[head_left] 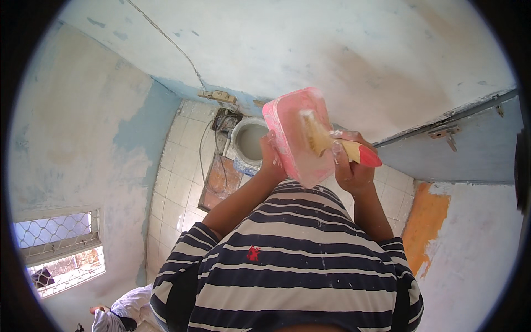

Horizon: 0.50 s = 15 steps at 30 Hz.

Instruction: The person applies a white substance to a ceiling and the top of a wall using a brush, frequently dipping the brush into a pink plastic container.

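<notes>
A pink plastic tub with whitish smears is held tilted in front of my chest. My left hand grips its left wall, the thumb at the rim. In my right hand is a paintbrush with a cream and red handle, the fingers wrapped round it. Its pale bristles, partly blurred, lie over the inside of the tub; whether they touch its bottom I cannot tell. White specks dot the fingers of my right hand. Below and left of the tub, a bucket of greyish-white liquid stands on the floor.
A brown board with a loose grey cable lies beside the bucket on the tiled floor. Patchy white and blue walls surround me. At right is a grey door with a latch. Another person in white is at lower left, below a grilled window.
</notes>
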### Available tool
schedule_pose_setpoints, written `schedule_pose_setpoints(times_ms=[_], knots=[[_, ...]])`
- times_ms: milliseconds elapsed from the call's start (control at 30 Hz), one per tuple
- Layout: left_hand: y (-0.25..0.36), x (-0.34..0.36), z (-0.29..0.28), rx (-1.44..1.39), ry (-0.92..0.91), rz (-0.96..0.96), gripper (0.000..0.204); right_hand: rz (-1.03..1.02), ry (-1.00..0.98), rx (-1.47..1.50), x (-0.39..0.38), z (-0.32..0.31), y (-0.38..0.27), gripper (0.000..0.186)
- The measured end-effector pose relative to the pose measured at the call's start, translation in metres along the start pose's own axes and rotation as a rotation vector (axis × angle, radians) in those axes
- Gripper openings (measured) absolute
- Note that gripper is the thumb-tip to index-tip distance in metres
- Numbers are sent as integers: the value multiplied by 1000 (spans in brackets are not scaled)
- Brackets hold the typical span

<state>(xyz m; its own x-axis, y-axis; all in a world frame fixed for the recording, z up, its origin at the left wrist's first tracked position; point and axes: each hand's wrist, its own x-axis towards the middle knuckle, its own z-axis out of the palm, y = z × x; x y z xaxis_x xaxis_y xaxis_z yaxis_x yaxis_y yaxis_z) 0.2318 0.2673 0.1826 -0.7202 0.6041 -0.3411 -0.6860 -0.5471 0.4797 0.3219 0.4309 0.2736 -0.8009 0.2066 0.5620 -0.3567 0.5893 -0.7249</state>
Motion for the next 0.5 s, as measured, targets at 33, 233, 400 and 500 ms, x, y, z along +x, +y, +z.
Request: schedule_pose_setpoints(times_ms=[33, 233, 400, 500], knots=[[0, 0, 0, -28, -50, 1, 60, 36, 35, -46, 1, -2, 0, 12], [3, 2, 5, 148, 59, 45, 61, -74, -19, -203, 2, 6, 2, 11], [4, 1, 3, 10, 64, 23, 61, -174, -19, -68, -5, 14, -1, 11], [4, 1, 0, 6, 65, 30, 61, 104, -37, 102, -6, 0, -3, 13]])
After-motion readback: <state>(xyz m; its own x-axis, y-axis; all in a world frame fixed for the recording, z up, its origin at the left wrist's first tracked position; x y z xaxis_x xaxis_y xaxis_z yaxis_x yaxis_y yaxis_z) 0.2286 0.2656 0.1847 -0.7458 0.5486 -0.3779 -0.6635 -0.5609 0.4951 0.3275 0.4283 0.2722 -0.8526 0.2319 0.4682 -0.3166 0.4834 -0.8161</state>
